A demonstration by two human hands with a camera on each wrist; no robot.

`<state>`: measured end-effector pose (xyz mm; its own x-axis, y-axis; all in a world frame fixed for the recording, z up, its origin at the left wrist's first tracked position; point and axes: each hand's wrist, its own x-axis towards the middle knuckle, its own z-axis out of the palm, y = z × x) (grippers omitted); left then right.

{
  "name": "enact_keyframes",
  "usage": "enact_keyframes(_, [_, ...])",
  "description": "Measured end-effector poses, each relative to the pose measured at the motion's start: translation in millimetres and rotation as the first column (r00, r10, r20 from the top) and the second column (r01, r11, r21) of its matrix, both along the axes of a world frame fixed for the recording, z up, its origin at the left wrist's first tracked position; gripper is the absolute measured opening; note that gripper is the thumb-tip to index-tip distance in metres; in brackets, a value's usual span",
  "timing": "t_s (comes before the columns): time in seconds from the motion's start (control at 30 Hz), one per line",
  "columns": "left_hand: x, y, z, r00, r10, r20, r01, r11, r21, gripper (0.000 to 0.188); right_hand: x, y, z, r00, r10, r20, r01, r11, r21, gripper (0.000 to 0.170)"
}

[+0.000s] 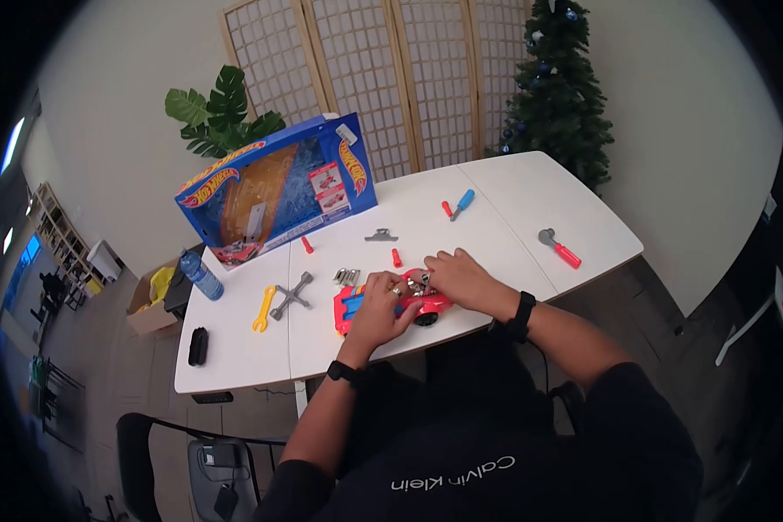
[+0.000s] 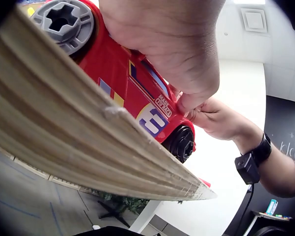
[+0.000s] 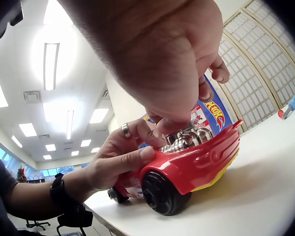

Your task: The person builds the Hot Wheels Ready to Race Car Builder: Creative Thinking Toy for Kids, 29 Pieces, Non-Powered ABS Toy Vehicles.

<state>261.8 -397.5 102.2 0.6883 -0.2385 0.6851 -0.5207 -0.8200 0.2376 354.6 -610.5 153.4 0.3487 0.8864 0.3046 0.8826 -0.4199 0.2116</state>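
A red toy car (image 1: 434,306) with blue stripes, a yellow lower edge and black wheels stands near the table's front edge. My left hand (image 1: 378,315) grips it from above, its thumb along the side in the right wrist view. A chrome engine (image 3: 187,139) sticks up from the car's top. Over it, my right hand (image 1: 459,277) bends its thumb and finger down and pinches at the engine; other fingers stay raised. Their tips are partly hidden. Behind the left hand lies a separate chrome engine-like piece (image 1: 346,277).
A Hot Wheels box (image 1: 270,187) stands at the back left. Around lie a grey cross wrench (image 1: 291,296), yellow wrench (image 1: 264,308), grey part (image 1: 381,235), small red pieces (image 1: 397,257), blue screwdriver (image 1: 465,201) and toy hammer (image 1: 560,249). A water bottle (image 1: 202,275) stands at the left edge.
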Motion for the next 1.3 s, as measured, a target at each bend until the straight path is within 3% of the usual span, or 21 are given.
enact_keyframes(0.23, [0.1,1.9,-2.4,0.999,-0.039,0.002,0.039,0.997,-0.066,0.033,1.1,2.2,-4.0,0.999,-0.013,-0.052,0.013,1.0,0.008,0.027])
enact_keyframes(0.43, [-4.0,4.0,3.3,0.997,-0.017,-0.069,0.011,0.997,-0.079,0.033,-4.3,-1.3,-1.6,0.979,-0.028,-0.202,0.035,0.999,0.03,0.027])
enact_keyframes(0.53, [-9.3,10.1,23.9,0.999,-0.04,-0.036,0.036,0.993,-0.109,0.031,-15.5,-12.5,0.0,0.962,-0.063,-0.266,0.099,0.988,0.122,0.031])
enact_keyframes(0.6, [-16.6,34.0,55.4,0.998,0.069,-0.004,-0.068,0.964,-0.258,0.03,-25.6,-23.7,7.4,0.923,-0.077,-0.376,0.199,0.934,0.298,0.033])
enact_keyframes(0.63, [-14.6,51.8,64.2,0.996,0.081,-0.021,-0.084,0.952,-0.293,0.026,-25.0,-29.8,4.8,0.921,-0.077,-0.383,0.201,0.933,0.298,0.033])
enact_keyframes(0.7, [-2.1,96.6,71.6,0.987,0.073,-0.145,-0.103,0.972,-0.213,0.029,-21.7,-44.8,-2.4,0.915,-0.083,-0.395,0.263,0.865,0.428,0.032])
enact_keyframes(0.77, [10.0,122.3,78.3,0.936,0.129,-0.328,-0.158,0.985,-0.065,0.044,-20.6,-54.0,-2.7,0.899,-0.092,-0.428,0.293,0.853,0.433,0.031])
enact_keyframes(0.8, [18.3,131.6,78.9,0.935,0.132,-0.33,-0.162,0.985,-0.063,0.044,-17.6,-57.8,-5.1,0.892,-0.099,-0.441,0.318,0.832,0.455,0.031])
enact_keyframes(0.87, [39.8,153.6,68.7,0.884,0.13,-0.449,-0.051,0.981,0.185,0.067,-14.1,-61.4,-6.3,0.877,-0.119,-0.466,0.36,0.805,0.472,0.027])
enact_keyframes(0.9, [53.0,168.1,55.8,0.9,0.047,-0.433,0.057,0.973,0.222,0.077,-13.6,-63.4,-7.6,0.88,-0.113,-0.461,0.355,0.8,0.483,0.027])
enact_keyframes(1.03, [69.0,163.2,50.1,0.725,0.097,-0.682,0.133,0.952,0.276,0.08,-9.3,-68.5,-5.0,0.876,-0.105,-0.47,0.354,0.803,0.479,0.026])
enact_keyframes(1.17, [72.3,153.8,44.3,0.634,0.14,-0.761,0.157,0.94,0.304,0.07,-7.3,-75.9,-2.3,0.851,-0.102,-0.515,0.376,0.802,0.464,0.027])
enact_keyframes(1.3, [82.0,159.3,35.4,0.67,0.188,-0.718,0.173,0.901,0.398,0.064,-2.4,-79.9,-3.8,0.808,-0.124,-0.576,0.434,0.787,0.439,0.028])
